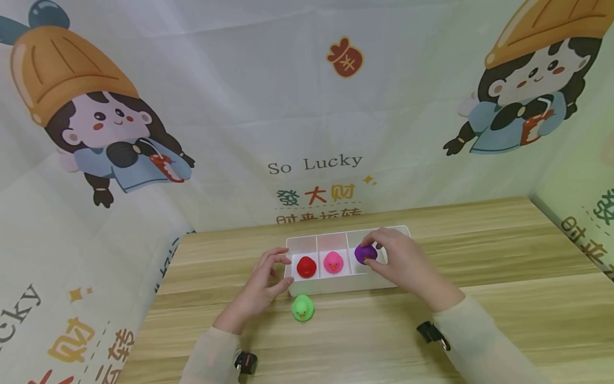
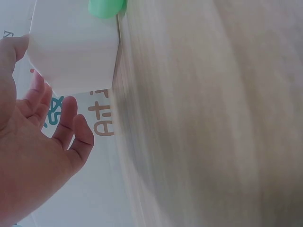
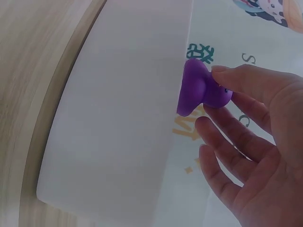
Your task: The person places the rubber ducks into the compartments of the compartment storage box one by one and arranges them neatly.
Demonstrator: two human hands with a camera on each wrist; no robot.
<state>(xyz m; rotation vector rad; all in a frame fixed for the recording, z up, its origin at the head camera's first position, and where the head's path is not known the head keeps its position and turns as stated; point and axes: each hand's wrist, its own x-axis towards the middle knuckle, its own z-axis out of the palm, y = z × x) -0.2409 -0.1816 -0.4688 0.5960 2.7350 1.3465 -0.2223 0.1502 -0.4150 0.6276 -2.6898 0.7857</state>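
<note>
Pinching the purple duck, the right hand is over the right compartment of the white tray; the left hand, fingers parted, is beside its left end; red duck, pink duck inside, green duck on the table.

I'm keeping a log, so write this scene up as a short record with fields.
Right hand: pinches the purple duck
Left hand: at the left end of the tray; contact unclear
Tray: white, three compartments
Left compartment: red duck
Middle compartment: pink duck
Right compartment: purple duck held over it
Green duck: on the table, in front of the tray
Backdrop: printed cloth, "So Lucky"
</note>
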